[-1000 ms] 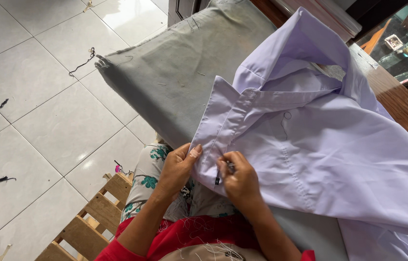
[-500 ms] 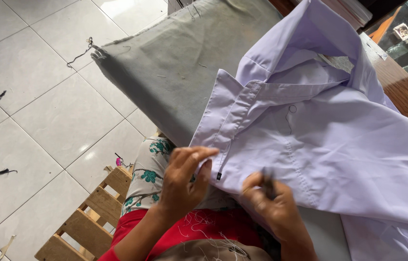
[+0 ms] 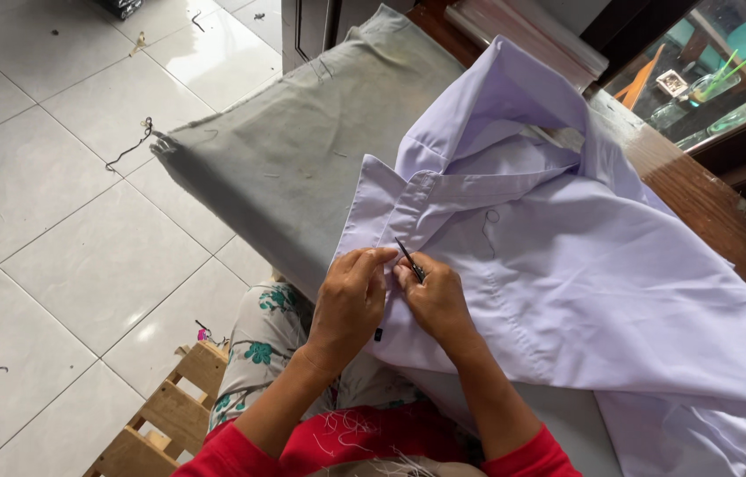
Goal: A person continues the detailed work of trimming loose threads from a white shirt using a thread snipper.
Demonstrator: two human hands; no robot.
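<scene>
Mid-trimming at the front placket of a pale lilac cotton shirt draped over the grey-covered desk: left hand pinching fabric, right hand clamped on small dark snips, steady aim likely needed next.

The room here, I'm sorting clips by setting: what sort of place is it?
Probably a home tailoring or mending corner: a pale lilac shirt lies on a grey padded board, and thread scraps litter the white tiled floor.
</scene>
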